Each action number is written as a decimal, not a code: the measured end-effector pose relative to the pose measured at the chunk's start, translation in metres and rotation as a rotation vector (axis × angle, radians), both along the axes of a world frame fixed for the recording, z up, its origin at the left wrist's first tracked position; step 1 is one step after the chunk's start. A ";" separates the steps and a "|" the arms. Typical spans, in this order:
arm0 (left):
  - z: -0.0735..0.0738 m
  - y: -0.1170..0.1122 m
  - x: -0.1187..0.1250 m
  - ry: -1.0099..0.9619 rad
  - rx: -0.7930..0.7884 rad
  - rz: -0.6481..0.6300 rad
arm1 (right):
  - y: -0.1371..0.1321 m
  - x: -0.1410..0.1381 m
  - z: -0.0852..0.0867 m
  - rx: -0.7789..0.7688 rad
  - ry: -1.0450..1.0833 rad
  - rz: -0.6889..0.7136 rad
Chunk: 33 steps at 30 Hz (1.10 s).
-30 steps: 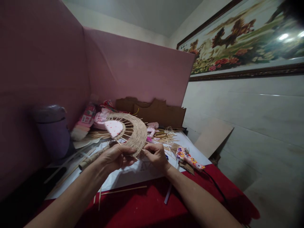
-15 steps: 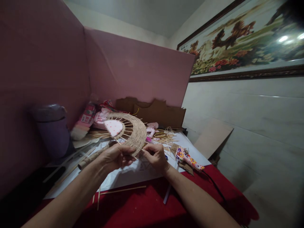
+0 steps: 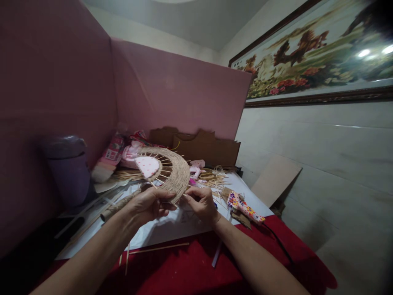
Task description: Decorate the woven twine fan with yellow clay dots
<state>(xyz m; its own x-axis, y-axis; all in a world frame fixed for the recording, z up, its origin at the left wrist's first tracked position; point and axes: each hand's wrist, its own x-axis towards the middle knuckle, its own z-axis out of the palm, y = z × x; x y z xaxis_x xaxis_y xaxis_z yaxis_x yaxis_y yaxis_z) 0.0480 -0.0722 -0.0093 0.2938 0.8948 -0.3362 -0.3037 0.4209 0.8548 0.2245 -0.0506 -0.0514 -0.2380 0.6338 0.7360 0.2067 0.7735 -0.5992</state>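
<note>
Pinching the woven piece with left hand | right hand bunching at its edge, grip unclear | hands barely shifting since half a second ago; work apparently staying there

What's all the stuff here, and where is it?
woven piece: 1, tan with white centre, middle
thin sticks: many, pale tan, scattered widely
glue gun: 1, multicoloured flowers, right
cord: 1, black, right
translucent stick: 1, pale, front
tube: 1, brown, left
lidded container: 1, purple, left
package: at least 1, pink, back left
torn cardboard: count unclear, brown, back
small scraps: uncountable, pink, back
paper sheet: 1, white, middle
cloth: 1, red, front
panels: 2, pink, left and back
framed picture: 1, multicoloured, upper right
board: 1, tan, leaning right
tiled wall: 1, pale, right
left grip: 1, bare, on woven piece's near edge
right grip: 1, bare, at its edge
</note>
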 end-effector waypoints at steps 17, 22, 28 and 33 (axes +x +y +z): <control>0.000 0.000 0.003 -0.046 0.026 -0.032 | 0.004 0.001 -0.001 0.001 0.026 -0.092; 0.003 -0.002 0.004 -0.046 0.012 -0.027 | 0.005 0.003 -0.002 0.047 0.000 -0.083; 0.002 -0.002 0.003 -0.018 -0.002 -0.014 | 0.008 0.004 -0.004 0.078 -0.056 -0.078; 0.001 -0.001 0.004 -0.006 -0.023 0.011 | 0.007 0.004 -0.003 0.088 -0.075 -0.098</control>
